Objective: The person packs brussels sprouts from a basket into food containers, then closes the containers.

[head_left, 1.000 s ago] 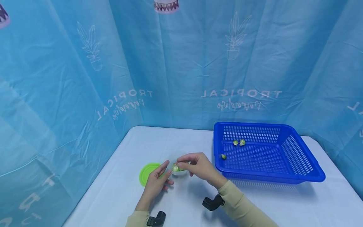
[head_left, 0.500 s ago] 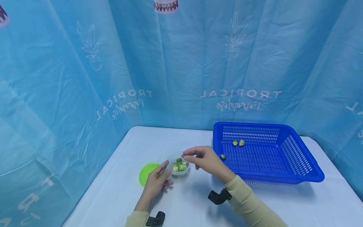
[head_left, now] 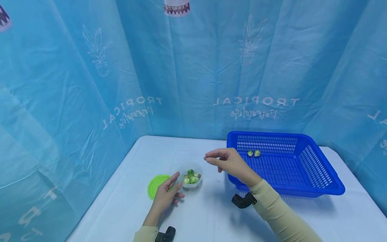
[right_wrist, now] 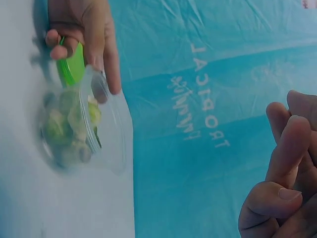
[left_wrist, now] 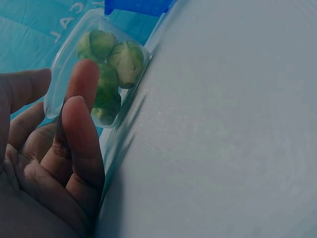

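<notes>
A small clear plastic container (head_left: pixel 193 185) holding several Brussels sprouts (head_left: pixel 191 177) stands on the white table. My left hand (head_left: pixel 166 195) lies at its left side, with fingers and thumb spread loosely beside the rim. In the left wrist view the sprouts (left_wrist: pixel 127 62) show through the container wall (left_wrist: pixel 58 94), close beyond the fingertips. My right hand (head_left: pixel 231 164) is in the air between the container and the blue basket (head_left: pixel 284 190). Its fingers bend loosely and nothing shows between them, in the right wrist view as well.
The round green lid (head_left: pixel 155 185) lies on the table, partly behind my left hand. Two Brussels sprouts (head_left: pixel 257 153) sit in the basket near its far left corner. A blue curtain (head_left: pixel 193 84) hangs behind the table (head_left: pixel 127 208).
My right hand has drawn back from over the container, up and right toward the basket, uncovering the sprouts inside. It now hides the basket's nearer sprout. My left hand stays in place.
</notes>
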The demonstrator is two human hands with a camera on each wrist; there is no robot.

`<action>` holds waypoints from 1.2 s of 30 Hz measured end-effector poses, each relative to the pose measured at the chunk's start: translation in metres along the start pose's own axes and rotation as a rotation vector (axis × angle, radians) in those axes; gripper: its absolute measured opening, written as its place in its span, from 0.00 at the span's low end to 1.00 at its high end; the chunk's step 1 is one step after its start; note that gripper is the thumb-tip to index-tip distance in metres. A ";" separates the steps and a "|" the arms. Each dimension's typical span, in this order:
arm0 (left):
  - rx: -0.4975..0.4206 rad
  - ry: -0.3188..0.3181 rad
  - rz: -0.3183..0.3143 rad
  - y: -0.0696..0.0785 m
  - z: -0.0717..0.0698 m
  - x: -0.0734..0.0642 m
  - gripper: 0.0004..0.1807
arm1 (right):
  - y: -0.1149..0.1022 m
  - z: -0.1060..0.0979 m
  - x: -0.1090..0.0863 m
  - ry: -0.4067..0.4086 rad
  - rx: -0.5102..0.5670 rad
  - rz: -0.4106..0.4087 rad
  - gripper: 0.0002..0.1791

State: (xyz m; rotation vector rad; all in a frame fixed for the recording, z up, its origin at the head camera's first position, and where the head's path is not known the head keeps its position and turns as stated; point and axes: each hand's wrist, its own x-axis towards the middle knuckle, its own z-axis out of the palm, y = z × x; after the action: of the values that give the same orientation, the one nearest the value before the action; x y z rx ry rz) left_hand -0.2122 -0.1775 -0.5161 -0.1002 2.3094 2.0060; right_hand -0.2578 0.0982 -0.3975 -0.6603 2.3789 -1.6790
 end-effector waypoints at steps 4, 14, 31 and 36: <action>-0.001 0.008 -0.007 -0.001 0.000 0.001 0.30 | 0.006 -0.009 0.004 0.007 -0.010 0.014 0.17; -0.014 -0.001 -0.016 -0.007 0.001 0.005 0.29 | 0.018 -0.028 0.008 0.039 -0.001 0.090 0.17; -0.013 0.007 0.006 -0.004 0.001 0.002 0.30 | 0.032 -0.061 0.019 0.076 0.029 0.152 0.20; -0.003 0.011 -0.007 -0.005 0.001 0.003 0.30 | 0.034 -0.070 0.020 0.082 0.016 0.152 0.20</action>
State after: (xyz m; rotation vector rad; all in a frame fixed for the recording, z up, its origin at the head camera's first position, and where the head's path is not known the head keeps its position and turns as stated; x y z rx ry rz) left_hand -0.2149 -0.1774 -0.5215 -0.1199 2.3086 2.0111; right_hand -0.3108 0.1585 -0.4017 -0.4037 2.3999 -1.6891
